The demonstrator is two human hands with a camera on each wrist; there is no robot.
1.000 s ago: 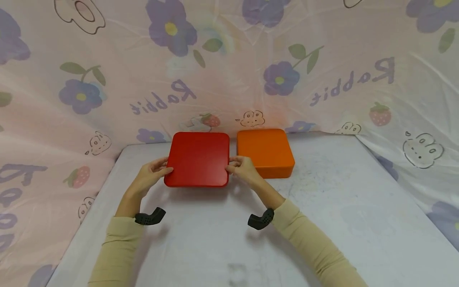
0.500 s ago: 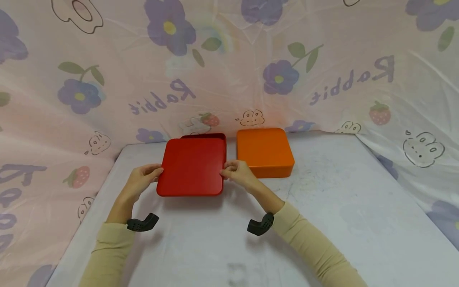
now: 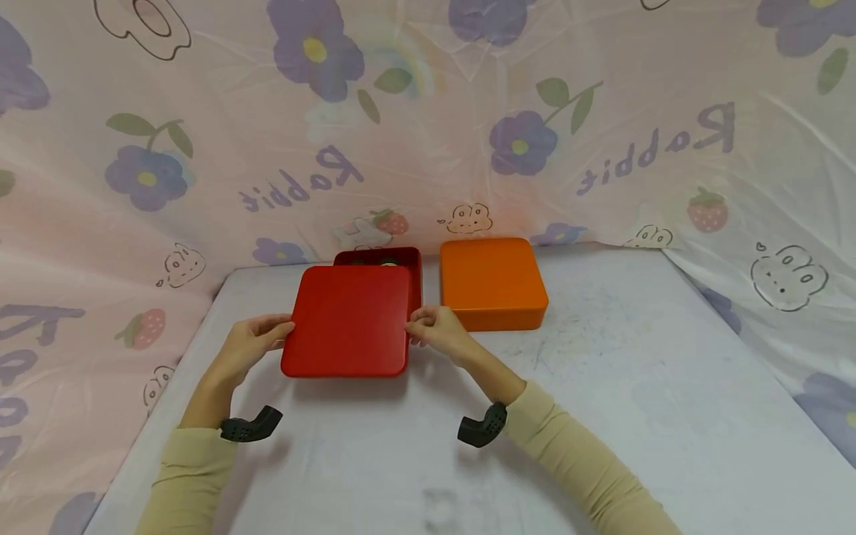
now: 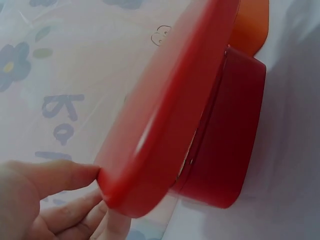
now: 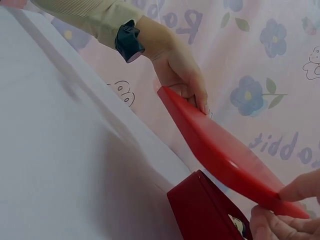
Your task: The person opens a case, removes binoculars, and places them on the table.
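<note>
A square red lid (image 3: pixel 348 321) is held up between both hands, overlapping the front and left of the red box (image 3: pixel 416 282) in the head view. My left hand (image 3: pixel 249 345) pinches its left edge, thumb on top and fingers beneath. On the opposite edge, my right hand (image 3: pixel 441 333) pinches it the same way. In the right wrist view the lid slants above the box, and a small pale item (image 5: pixel 237 224) shows inside. Most of the box's inside is hidden under the lid.
A closed orange box (image 3: pixel 493 282) stands just right of the red one. Both rest on a white table (image 3: pixel 602 416) at its back edge. A patterned cloth (image 3: pixel 428 148) hangs behind and along the sides. Each wrist bears a black camera mount (image 3: pixel 483 427).
The red lid has come off the box, drawn toward the front left by both hands. The box's back rim, right wall and some of its inside now show.
</note>
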